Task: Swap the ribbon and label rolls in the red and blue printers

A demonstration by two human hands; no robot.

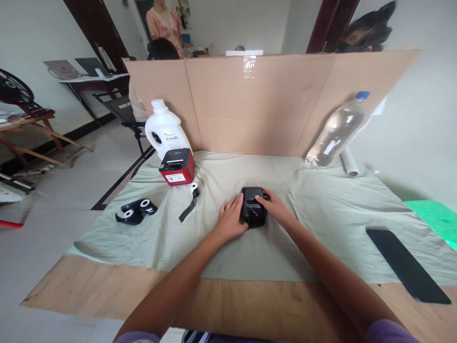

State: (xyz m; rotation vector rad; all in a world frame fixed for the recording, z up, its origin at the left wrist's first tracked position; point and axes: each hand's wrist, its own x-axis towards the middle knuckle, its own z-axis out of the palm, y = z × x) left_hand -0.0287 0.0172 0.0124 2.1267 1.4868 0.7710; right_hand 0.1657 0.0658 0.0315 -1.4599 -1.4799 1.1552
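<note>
A small black portable printer (254, 214) rests on the pale green cloth (285, 257) between my two hands. My left hand (233, 220) lies against its left side, fingers pointing away from me and the thumb at its near left corner. From the other side, my right hand (274, 204) grips the right edge, with one digit on the top face. To the left, a small paper roll (193, 188) has a black strip trailing from it. Further left lie more dark rolls with white cores (146, 205). The printer's underside is hidden.
A red and black receipt printer (178, 167) stands before a white jug (166, 126). A cardboard panel (246, 109) closes off the back. At right are a water bottle (335, 131), a white tube (349, 162) and a black phone (405, 264). Behind the panel stands a person (166, 24).
</note>
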